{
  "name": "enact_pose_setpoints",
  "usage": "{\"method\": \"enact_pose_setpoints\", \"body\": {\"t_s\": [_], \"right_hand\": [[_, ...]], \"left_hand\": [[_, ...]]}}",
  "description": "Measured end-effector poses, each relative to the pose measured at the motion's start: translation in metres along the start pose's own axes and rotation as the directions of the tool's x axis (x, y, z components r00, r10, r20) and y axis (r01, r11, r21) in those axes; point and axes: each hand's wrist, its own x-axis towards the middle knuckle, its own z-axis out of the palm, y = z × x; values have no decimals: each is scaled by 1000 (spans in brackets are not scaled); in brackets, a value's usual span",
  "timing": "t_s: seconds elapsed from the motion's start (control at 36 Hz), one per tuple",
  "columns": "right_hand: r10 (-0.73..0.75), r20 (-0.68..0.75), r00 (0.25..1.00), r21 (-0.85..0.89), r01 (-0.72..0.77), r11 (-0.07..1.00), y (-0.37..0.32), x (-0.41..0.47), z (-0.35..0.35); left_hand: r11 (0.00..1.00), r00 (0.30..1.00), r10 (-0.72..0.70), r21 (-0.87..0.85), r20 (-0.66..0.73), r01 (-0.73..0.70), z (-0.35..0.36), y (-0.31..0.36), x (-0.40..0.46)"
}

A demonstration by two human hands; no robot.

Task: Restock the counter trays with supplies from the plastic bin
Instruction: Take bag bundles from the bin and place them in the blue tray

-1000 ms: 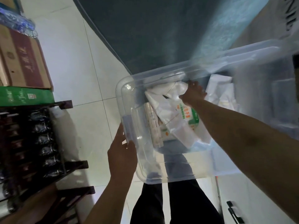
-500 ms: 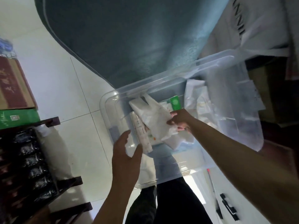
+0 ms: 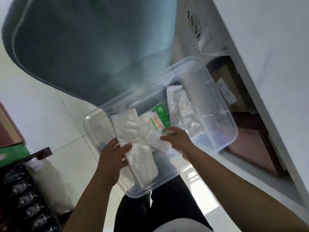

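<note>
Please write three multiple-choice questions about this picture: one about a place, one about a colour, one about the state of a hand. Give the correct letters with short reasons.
1. Where is the packet with the green header?
A. inside the clear plastic bin
B. on the floor tiles
C. on the dark rack

2. What colour is the floor?
A. white
B. red
C. black

3. What is the left hand doing?
A. hanging idle
B. gripping a white plastic packet
C. holding a bottle

Answers:
1 A: the packet lies within the bin.
2 A: the tiles are white.
3 B: the left hand grips the white packet.
</note>
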Motion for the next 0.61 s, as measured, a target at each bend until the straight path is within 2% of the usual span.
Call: {"method": "enact_pose_setpoints", "body": {"t_s": [0.03, 0.06, 0.11, 0.17, 0.25, 0.39, 0.61], "right_hand": [[-37, -203, 978, -142, 8, 990, -1, 11, -3], [-71, -333, 940, -304, -36, 952, -2, 23, -6], [-76, -415, 907, -487, -152, 860, -1, 45, -7], [-26, -425, 905, -551, -236, 801, -3, 68, -4], [-4, -480, 877, -572, -310, 760, -8, 102, 3], [26, -617, 787, -515, -428, 743, -13, 142, -2], [-106, -671, 733, -476, -317, 820, -4, 166, -19]], "left_hand": [[1000, 1000, 6, 20, -29, -5, -1, 0, -1], [1000, 999, 8, 29, -51, -6, -2, -1, -3], [1000, 997, 7, 31, -72, -5, -2, -2, -6], [999, 997, -2, 32, -80, 4, -1, -4, -7], [1000, 996, -2, 17, -88, 3, 0, -9, -5], [1000, 995, 2, -13, -104, -3, -2, -18, 0], [995, 988, -42, -91, -147, 29, -15, -38, 10]]}}
